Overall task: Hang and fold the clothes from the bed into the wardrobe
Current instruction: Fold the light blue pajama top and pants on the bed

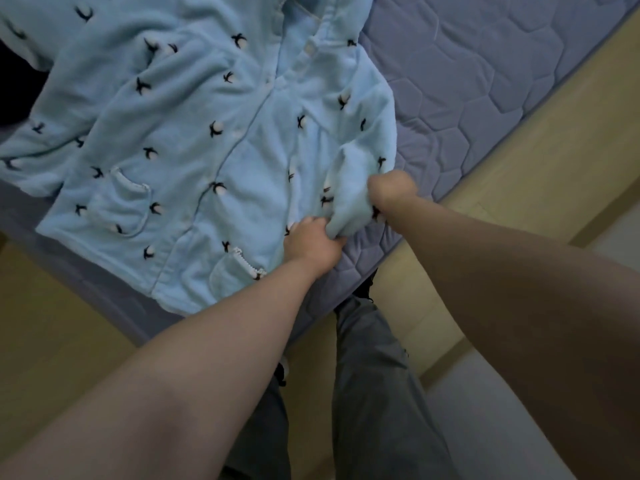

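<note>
A light blue fleece pyjama top (194,140) with small black-and-white motifs, white buttons and two pockets lies spread front-up on the bed (485,81). Its right sleeve (349,199) is bunched near the hem. My left hand (311,244) grips the cuff end of that sleeve at the bed's near edge. My right hand (389,192) grips the same sleeve a little higher, its fingers curled into the cloth. The other sleeve (31,147) trails off to the left.
The mattress has a quilted lavender cover. A dark garment (14,84) lies at the left edge, under the top. The wooden bed frame (540,168) runs along the right. My legs in grey trousers (367,375) stand against the bed corner on a pale floor.
</note>
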`<state>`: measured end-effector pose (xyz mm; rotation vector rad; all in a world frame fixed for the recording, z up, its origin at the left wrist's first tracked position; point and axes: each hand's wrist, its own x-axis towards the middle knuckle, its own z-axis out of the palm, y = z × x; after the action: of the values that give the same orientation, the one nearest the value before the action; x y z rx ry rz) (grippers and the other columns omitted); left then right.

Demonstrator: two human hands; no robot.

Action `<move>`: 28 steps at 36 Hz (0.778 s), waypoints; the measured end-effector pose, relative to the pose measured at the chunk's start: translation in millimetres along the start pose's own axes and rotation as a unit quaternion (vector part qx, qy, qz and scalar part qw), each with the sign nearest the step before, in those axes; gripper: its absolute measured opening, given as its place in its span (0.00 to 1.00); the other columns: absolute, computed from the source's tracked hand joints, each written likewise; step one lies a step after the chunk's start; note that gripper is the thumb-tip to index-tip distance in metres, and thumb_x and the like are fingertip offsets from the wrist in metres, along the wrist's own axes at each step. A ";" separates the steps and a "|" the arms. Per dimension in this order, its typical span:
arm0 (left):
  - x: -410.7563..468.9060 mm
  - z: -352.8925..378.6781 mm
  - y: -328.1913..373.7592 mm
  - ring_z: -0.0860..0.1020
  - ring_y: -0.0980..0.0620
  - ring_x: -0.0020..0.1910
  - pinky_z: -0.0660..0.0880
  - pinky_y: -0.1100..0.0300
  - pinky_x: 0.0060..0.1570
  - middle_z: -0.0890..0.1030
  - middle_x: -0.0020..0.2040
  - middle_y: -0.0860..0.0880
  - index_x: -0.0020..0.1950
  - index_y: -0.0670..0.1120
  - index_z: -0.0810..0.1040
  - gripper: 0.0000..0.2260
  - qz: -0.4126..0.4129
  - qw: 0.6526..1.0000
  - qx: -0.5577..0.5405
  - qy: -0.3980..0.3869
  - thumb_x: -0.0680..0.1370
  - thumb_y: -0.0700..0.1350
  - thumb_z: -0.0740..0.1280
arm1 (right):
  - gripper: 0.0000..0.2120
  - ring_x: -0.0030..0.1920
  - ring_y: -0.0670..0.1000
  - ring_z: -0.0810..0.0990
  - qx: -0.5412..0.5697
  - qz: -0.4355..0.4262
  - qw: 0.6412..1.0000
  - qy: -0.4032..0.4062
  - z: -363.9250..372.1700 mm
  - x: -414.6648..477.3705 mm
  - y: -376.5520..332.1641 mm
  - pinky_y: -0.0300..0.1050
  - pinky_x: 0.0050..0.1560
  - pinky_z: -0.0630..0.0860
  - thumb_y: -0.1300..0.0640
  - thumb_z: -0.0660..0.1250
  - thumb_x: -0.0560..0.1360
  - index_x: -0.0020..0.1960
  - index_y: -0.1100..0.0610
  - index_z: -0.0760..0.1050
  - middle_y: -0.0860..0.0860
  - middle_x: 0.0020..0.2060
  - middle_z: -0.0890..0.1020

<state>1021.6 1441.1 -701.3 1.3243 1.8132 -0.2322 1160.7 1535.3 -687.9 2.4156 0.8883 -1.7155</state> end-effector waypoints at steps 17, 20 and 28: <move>-33.2 -45.4 -26.6 0.84 0.41 0.47 0.79 0.50 0.53 0.85 0.53 0.40 0.55 0.40 0.85 0.16 -0.254 0.668 -0.654 -0.247 0.79 0.49 0.63 | 0.26 0.38 0.54 0.84 0.337 0.100 0.935 -0.050 10.0 -41.5 -2.5 0.48 0.40 0.81 0.33 0.53 0.79 0.48 0.54 0.74 0.54 0.46 0.84; -28.9 -49.8 -47.5 0.83 0.40 0.53 0.79 0.47 0.58 0.83 0.59 0.41 0.62 0.43 0.83 0.18 -0.269 0.654 -0.666 -0.235 0.78 0.52 0.64 | 0.16 0.29 0.52 0.76 0.257 0.107 0.960 -0.025 38.2 -39.0 -2.9 0.40 0.29 0.72 0.43 0.60 0.80 0.45 0.56 0.73 0.54 0.39 0.79; -15.5 -49.8 -105.8 0.79 0.40 0.58 0.76 0.44 0.62 0.81 0.60 0.43 0.62 0.43 0.77 0.31 -0.282 0.877 -0.388 -0.017 0.73 0.67 0.66 | 0.17 0.46 0.61 0.75 0.308 0.243 0.917 -0.074 100.0 -32.1 -3.3 0.55 0.37 0.83 0.56 0.67 0.78 0.64 0.54 0.67 0.55 0.56 0.72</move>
<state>906.8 1415.2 -693.1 0.2183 1.9161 0.1652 1066.9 1488.8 -697.1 2.4597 -0.3231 -2.1230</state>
